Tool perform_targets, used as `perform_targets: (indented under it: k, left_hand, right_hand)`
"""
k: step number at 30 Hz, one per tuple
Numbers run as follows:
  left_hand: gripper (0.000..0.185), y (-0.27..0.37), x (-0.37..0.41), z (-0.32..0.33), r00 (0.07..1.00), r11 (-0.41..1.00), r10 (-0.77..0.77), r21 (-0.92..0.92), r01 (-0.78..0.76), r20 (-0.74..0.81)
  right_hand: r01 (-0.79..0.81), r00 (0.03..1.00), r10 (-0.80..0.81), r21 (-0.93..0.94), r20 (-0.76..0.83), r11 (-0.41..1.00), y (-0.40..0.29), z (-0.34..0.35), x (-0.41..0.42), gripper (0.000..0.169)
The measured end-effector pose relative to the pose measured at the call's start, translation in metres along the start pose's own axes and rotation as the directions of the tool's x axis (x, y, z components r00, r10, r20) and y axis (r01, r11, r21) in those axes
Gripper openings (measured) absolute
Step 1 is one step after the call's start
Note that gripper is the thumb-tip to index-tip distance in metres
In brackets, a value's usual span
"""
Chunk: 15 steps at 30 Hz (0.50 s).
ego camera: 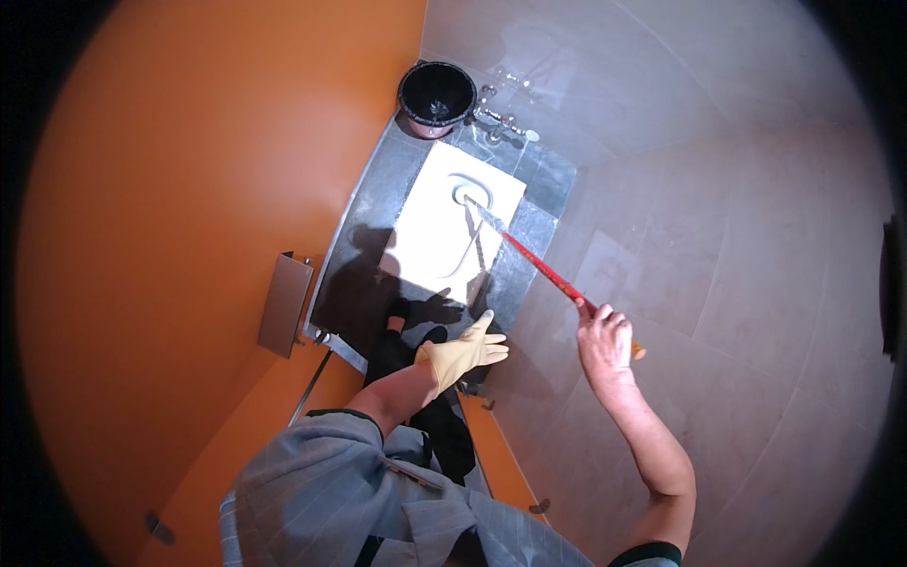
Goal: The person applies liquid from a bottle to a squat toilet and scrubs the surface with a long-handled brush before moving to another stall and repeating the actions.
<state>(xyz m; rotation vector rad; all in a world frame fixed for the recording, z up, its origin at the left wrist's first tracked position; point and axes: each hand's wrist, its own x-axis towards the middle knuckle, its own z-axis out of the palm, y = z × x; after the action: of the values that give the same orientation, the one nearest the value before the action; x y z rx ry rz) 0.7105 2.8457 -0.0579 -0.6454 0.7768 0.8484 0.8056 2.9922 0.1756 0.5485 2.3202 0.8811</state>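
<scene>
My bare right hand (606, 332) grips a red stick handle (545, 268) near its orange end. From there the stick slants down and leftward, and its pale lower part reaches the drain hole of a white squat toilet pan (424, 237). Glare and the bright pan hide what kind of head the stick has. A cream rubber glove covers my left hand (460, 354), which is held in the air over the pan's near edge. Its fingers are spread, with nothing in them.
Beyond the pan, a black bucket (437, 92) stands in the corner beside metal pipe fittings (499, 117). An orange partition (234, 142) with a metal box-shaped dispenser (285, 305) rises at left. Grey tiled wall (680, 234) closes the right side. Dark tile floor (354, 244) surrounds the pan.
</scene>
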Motion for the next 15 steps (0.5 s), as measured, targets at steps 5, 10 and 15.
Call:
perform_targets:
  k: [5,10,15]
  left_hand:
    - [0.087,0.023,0.014,0.046,0.999,0.986,0.039,-0.161,-0.041,-0.015]
    - [0.073,0.043,0.034,0.023,0.981,0.985,0.144,-0.079,-0.155,-0.127]
    - [0.063,0.032,0.034,-0.012,0.885,0.959,0.187,0.274,-0.070,-0.426]
  right_hand:
    - [-0.141,0.971,0.022,0.497,0.238,0.856,-0.088,0.088,0.007,0.033]
    - [-0.876,0.480,-0.346,0.456,0.806,-0.154,-0.149,0.094,-0.035,0.026]
    - [-0.291,0.626,-0.685,-0.703,0.373,-0.649,-0.232,0.015,-0.088,0.020]
